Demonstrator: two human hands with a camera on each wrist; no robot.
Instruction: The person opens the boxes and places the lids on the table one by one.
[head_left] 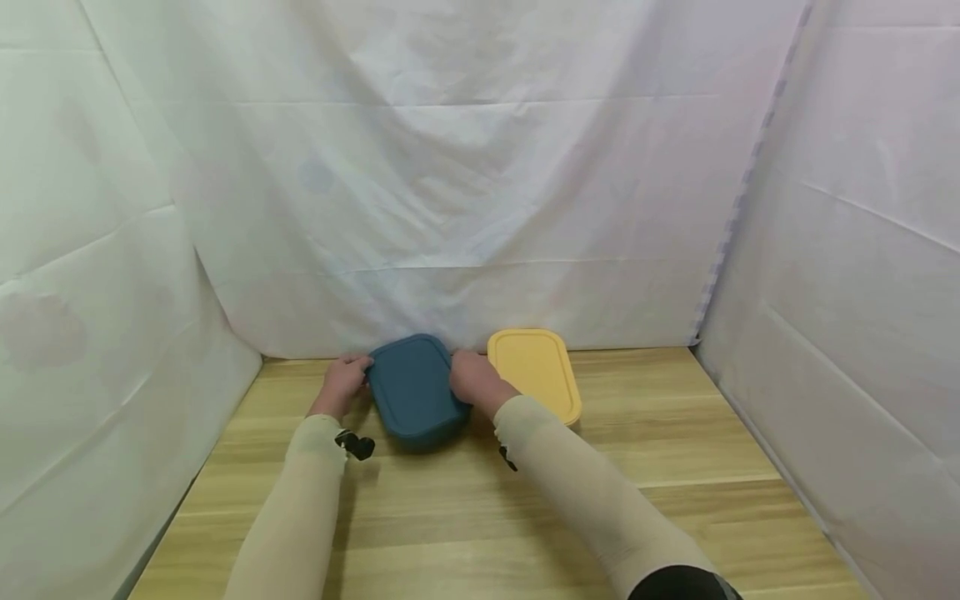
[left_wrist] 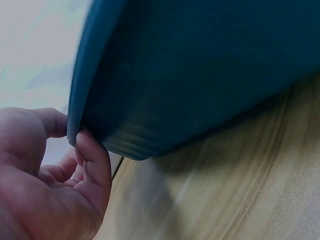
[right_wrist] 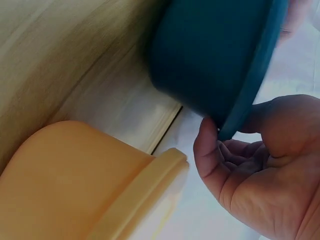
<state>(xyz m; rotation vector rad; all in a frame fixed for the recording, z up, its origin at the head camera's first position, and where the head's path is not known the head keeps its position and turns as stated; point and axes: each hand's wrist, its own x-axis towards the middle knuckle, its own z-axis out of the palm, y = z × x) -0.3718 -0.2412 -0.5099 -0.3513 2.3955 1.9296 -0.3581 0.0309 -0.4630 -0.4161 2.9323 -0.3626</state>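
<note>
A dark blue box (head_left: 417, 387) with a rounded rectangular lid stands at the back of the table, turned slightly askew. At its left rim my left hand (head_left: 344, 382) pinches the lid's edge; in the left wrist view the thumb lies over the rim and a curled finger is under it. The right hand (right_wrist: 272, 165) pinches the opposite rim the same way, thumb above and index finger below. A yellow lidded box (head_left: 531, 371) stands just right of the blue one, close beside my right hand, which touches only the blue rim.
White cloth (head_left: 465, 183) hangs behind the boxes and on both sides of the wood-grain table (head_left: 435, 533). The back edge of the table runs right behind both boxes. My right forearm (head_left: 592, 492) reaches across in front of the yellow box.
</note>
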